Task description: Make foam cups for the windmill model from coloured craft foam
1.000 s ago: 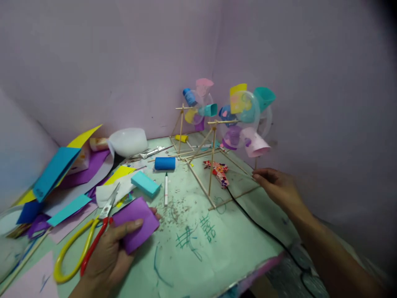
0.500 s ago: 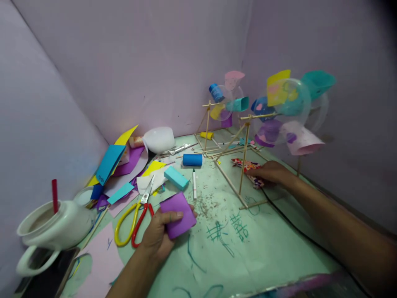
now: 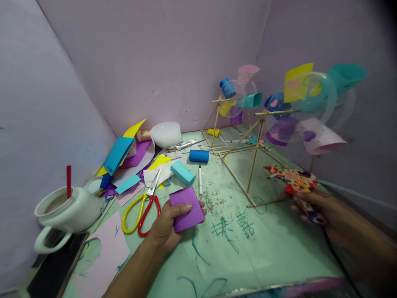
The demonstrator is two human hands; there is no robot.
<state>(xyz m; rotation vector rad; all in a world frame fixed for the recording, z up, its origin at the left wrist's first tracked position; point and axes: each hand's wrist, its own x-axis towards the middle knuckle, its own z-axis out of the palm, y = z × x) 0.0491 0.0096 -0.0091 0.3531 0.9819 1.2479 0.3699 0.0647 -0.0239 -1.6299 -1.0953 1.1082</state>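
Clock positions are read from mid-view. The near wheel (image 3: 313, 101) stands at two o'clock on its thin stick frame (image 3: 253, 163); a swing of the right arm could knock it, since the glue gun (image 3: 297, 184) is near it, at four. The right hand (image 3: 331, 215) is wrapped around the gun's handle. Its cord (image 3: 337, 256) trails toward five and could snag. The gun's red light glows, so its nozzle may be hot enough to burn fingers. At six, the left hand (image 3: 170, 223) pinches the purple paper box (image 3: 187, 209), thumb on top; too hard a squeeze could crease it.

Containers: the white pot (image 3: 74, 213) at eight holds a red stick (image 3: 68, 182) and something dull, perhaps liquid. The white bottle (image 3: 166, 134) lies sideways at ten, contents unclear.
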